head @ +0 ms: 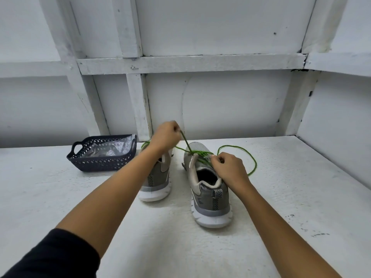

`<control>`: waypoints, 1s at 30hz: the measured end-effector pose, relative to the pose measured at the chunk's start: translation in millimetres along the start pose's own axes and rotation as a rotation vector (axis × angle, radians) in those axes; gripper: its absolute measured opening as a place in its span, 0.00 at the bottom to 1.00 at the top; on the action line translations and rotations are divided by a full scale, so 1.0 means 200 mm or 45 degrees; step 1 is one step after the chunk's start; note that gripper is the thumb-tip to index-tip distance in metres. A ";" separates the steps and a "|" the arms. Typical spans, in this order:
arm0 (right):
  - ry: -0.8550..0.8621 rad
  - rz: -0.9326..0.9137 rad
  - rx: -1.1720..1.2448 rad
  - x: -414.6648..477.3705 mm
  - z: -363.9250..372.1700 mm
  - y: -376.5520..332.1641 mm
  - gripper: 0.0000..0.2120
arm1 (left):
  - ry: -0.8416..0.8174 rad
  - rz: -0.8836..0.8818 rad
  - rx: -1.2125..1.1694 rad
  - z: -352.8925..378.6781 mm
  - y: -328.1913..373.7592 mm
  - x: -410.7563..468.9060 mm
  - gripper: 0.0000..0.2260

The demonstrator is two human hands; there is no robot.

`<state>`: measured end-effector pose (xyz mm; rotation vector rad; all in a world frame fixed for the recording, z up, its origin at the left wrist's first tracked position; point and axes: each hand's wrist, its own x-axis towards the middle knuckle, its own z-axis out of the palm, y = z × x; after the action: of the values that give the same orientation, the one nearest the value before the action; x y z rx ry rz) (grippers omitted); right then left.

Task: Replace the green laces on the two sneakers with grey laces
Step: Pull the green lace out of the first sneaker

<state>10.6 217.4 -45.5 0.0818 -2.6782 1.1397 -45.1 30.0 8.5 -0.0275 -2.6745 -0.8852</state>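
Two grey sneakers with white soles stand on the white table, heels toward me. The right sneaker (208,195) carries a green lace (253,159) that loops loosely over the table to its right. My left hand (164,137) pinches one strand of that lace and holds it taut above the shoe's toe. My right hand (228,170) pinches the lace at the eyelets by the tongue. The left sneaker (156,183) is partly hidden by my left forearm; a bit of green lace (145,144) shows at its toe.
A dark blue perforated basket (104,162) with clear plastic packets inside sits at the back left of the table (60,197). White panelled walls close off the table at the back and on the right.
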 end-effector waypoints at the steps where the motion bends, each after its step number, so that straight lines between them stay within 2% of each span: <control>1: 0.002 -0.002 0.004 0.00 0.00 0.00 0.16 | 0.111 -0.057 -0.054 -0.04 0.00 0.01 0.10; 2: 0.004 -0.003 0.004 0.00 0.00 0.00 0.16 | 0.198 -0.090 -0.003 -0.07 0.00 0.01 0.10; 4: 0.003 0.004 -0.005 0.00 0.00 0.00 0.17 | 0.225 -0.074 0.436 -0.09 0.01 -0.01 0.13; 5: 0.000 0.009 -0.012 0.00 0.01 0.00 0.17 | 0.168 0.002 0.673 -0.07 0.01 -0.02 0.17; 7: -0.002 0.018 -0.021 0.00 0.01 0.00 0.17 | 0.002 0.281 0.937 -0.01 0.01 -0.06 0.24; 9: 0.002 0.015 -0.015 0.00 0.01 0.00 0.18 | -0.189 0.552 1.036 0.07 0.02 -0.09 0.21; 10: 0.005 0.011 -0.011 0.00 0.01 0.00 0.18 | -0.264 0.605 1.063 0.10 0.02 -0.10 0.17; 12: 0.006 0.012 -0.008 0.00 0.01 0.00 0.18 | -0.352 0.568 1.051 0.13 0.01 -0.11 0.12; 15: 0.005 0.014 -0.004 0.00 0.01 0.00 0.18 | -0.352 0.492 0.948 0.16 0.00 -0.12 0.13; 18: -0.004 0.020 0.020 0.00 0.01 0.01 0.18 | -0.205 0.400 0.885 0.12 0.00 -0.09 0.11; 21: 0.001 0.022 0.025 0.00 0.00 0.02 0.18 | 0.006 0.212 0.842 0.02 -0.01 -0.03 0.11; 26: -0.032 0.004 -0.027 0.02 -0.02 0.01 0.18 | 0.283 -0.045 0.937 -0.17 -0.08 0.04 0.08; 30: -0.057 0.037 0.009 0.09 -0.05 0.01 0.21 | 0.114 -0.051 1.159 -0.16 -0.08 0.01 0.11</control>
<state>-6.0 226.7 -35.3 0.0708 -2.7233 1.1690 -39.5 -1.3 23.5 0.2644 -2.7351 0.3671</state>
